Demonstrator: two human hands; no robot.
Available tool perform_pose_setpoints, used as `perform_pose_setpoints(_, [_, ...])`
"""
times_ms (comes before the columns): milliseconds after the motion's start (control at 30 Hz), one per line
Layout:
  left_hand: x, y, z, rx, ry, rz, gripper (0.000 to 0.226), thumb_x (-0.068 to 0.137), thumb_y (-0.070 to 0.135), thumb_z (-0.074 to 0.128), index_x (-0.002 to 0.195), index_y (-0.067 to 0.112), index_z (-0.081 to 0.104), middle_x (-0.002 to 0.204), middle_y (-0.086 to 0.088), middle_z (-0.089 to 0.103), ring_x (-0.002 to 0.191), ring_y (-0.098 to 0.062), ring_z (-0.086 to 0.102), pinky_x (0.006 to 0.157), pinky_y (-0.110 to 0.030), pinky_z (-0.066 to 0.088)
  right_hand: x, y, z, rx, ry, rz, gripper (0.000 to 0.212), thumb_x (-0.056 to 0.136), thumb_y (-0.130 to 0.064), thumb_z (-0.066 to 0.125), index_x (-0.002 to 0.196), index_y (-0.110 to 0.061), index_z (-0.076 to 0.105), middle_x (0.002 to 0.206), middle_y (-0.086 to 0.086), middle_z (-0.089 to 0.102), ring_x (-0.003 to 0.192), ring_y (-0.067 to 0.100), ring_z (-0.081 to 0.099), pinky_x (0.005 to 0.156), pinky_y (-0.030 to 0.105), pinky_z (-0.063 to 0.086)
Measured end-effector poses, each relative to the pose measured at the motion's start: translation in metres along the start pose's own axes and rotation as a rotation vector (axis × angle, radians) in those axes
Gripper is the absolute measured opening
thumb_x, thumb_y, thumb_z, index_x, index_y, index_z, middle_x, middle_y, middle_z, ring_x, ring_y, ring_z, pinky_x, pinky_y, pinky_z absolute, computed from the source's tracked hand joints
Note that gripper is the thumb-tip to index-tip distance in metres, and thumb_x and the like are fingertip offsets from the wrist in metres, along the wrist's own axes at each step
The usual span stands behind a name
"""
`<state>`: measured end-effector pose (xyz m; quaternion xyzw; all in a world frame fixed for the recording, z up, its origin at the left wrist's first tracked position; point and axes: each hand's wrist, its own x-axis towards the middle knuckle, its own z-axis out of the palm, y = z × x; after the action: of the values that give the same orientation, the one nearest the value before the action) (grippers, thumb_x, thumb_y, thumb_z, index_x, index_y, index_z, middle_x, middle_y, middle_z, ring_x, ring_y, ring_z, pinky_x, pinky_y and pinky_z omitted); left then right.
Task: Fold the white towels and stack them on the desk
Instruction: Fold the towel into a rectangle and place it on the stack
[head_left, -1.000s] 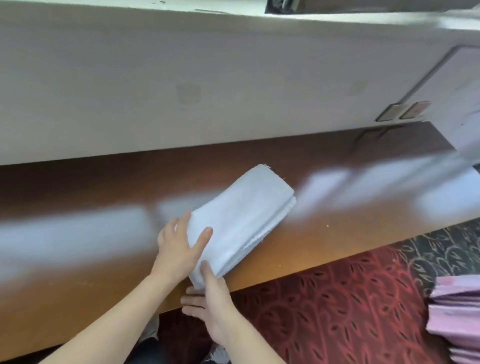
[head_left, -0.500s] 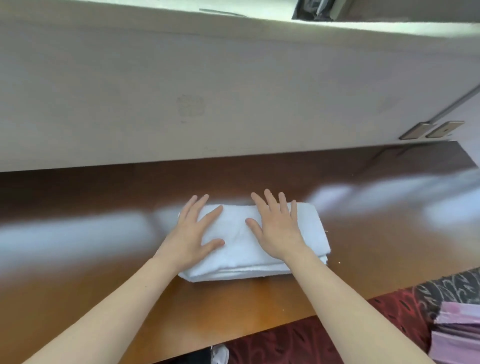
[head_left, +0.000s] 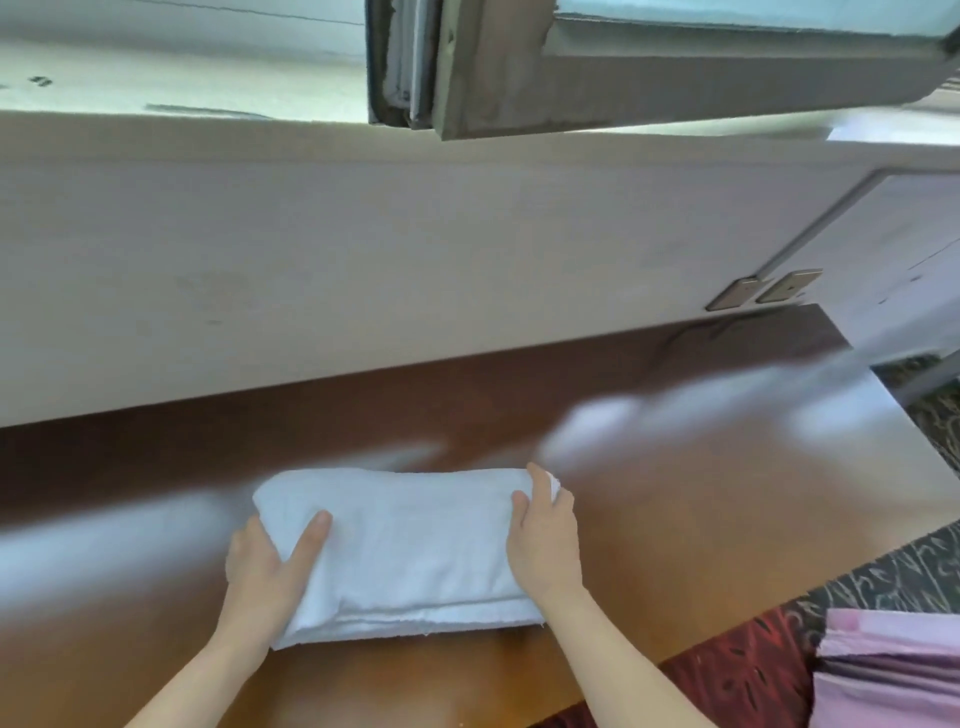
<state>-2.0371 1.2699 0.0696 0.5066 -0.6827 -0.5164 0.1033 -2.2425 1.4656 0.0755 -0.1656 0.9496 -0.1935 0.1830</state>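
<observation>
Head: curled fingers (head_left: 540, 486) around towel (head_left: 415, 551) ends

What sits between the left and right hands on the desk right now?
Only the folded white towel, in the head view: the left hand grips one end, the right hand the other.

One head view, folks: it looks forward and down over the desk (head_left: 675, 519), very near its front edge, wall (head_left: 363, 260) dead ahead, carpet (head_left: 909, 561) showing at lower right.

Hotel-style room: wooden desk (head_left: 675, 519), patterned red carpet (head_left: 753, 670), wall sockets (head_left: 763, 291).
</observation>
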Motion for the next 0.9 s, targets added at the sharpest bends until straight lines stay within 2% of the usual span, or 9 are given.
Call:
perform_pose_setpoints(167, [0.013,0.065,0.083,-0.067,-0.063,0.002,0.056,0.073,0.076,0.056,0.114,0.038,0.059,0.111,0.014,0.066,0.108,-0.015,0.062,0.097,-0.047,0.05,0.063,0.059,-0.051,0.047,0.083,0.008,0.043,0.105,-0.032,0.03,0.148,-0.028,0.033,0.13,0.012,0.044,0.107,0.031,0.052,0.09,0.042,0.047])
perform_pose_setpoints(267, [0.024,0.102,0.15,-0.085,-0.079,-0.029,0.067,0.072,0.08,0.058,0.119,0.033,0.057,0.115,0.011,0.064,0.116,-0.018,0.058,0.1,-0.049,0.049,0.119,0.096,-0.093,0.026,0.113,-0.004,0.044,0.104,-0.033,0.029,0.148,-0.029,0.032,0.129,0.011,0.044,0.109,0.033,0.052,0.091,0.043,0.047])
perform_pose_setpoints(400, [0.058,0.16,0.245,-0.136,-0.09,-0.086,0.053,0.081,0.059,0.068,0.118,0.029,0.045,0.112,0.004,0.052,0.109,-0.022,0.054,0.098,-0.043,0.047,0.221,0.151,-0.144,-0.057,0.182,-0.021,0.044,0.104,-0.035,0.03,0.147,-0.026,0.036,0.13,0.012,0.046,0.11,0.035,0.053,0.093,0.048,0.048])
perform_pose_setpoints(533, [0.087,0.205,0.313,-0.218,-0.057,-0.113,0.077,0.076,0.058,0.073,0.138,0.022,0.045,0.125,0.001,0.047,0.111,-0.02,0.053,0.095,-0.039,0.045,0.318,0.185,-0.18,-0.077,0.309,-0.099,0.04,0.104,-0.028,0.037,0.141,-0.017,0.044,0.129,0.018,0.048,0.11,0.04,0.053,0.093,0.051,0.047])
perform_pose_setpoints(633, [0.096,0.22,0.339,-0.218,-0.071,-0.113,0.093,0.062,0.069,0.073,0.139,0.024,0.045,0.129,0.005,0.048,0.116,-0.019,0.054,0.101,-0.042,0.046,0.365,0.196,-0.196,-0.082,0.322,-0.167,0.038,0.103,-0.023,0.042,0.138,-0.01,0.047,0.128,0.024,0.047,0.108,0.048,0.051,0.093,0.053,0.045])
perform_pose_setpoints(700, [0.097,0.221,0.342,-0.196,-0.041,-0.098,0.089,0.063,0.065,0.077,0.137,0.026,0.046,0.131,0.006,0.049,0.118,-0.018,0.053,0.1,-0.039,0.045,0.376,0.193,-0.201,-0.066,0.314,-0.2,0.036,0.101,-0.022,0.046,0.136,-0.01,0.049,0.126,0.025,0.048,0.105,0.05,0.053,0.09,0.053,0.045])
perform_pose_setpoints(800, [0.09,0.223,0.334,0.006,0.124,0.095,0.074,0.079,0.051,0.074,0.141,0.023,0.045,0.132,0.009,0.044,0.128,-0.018,0.046,0.104,-0.034,0.04,0.369,0.189,-0.197,-0.158,0.481,-0.226,0.036,0.098,-0.028,0.045,0.129,-0.012,0.057,0.122,0.021,0.056,0.105,0.046,0.056,0.089,0.052,0.041])
perform_pose_setpoints(867, [0.09,0.234,0.331,0.269,0.265,0.4,0.061,0.087,0.053,0.062,0.137,0.02,0.051,0.132,0.009,0.048,0.128,-0.017,0.043,0.108,-0.034,0.036,0.353,0.178,-0.191,-0.212,0.502,-0.379,0.043,0.097,-0.037,0.04,0.13,-0.017,0.058,0.131,0.017,0.056,0.119,0.041,0.054,0.099,0.053,0.036])
perform_pose_setpoints(900, [0.092,0.241,0.335,0.381,0.295,0.551,0.053,0.089,0.052,0.055,0.131,0.02,0.058,0.129,0.008,0.054,0.124,-0.018,0.047,0.105,-0.033,0.037,0.344,0.172,-0.187,-0.236,0.425,-0.465,0.046,0.098,-0.041,0.037,0.136,-0.022,0.055,0.14,0.013,0.052,0.129,0.038,0.048,0.106,0.053,0.03])
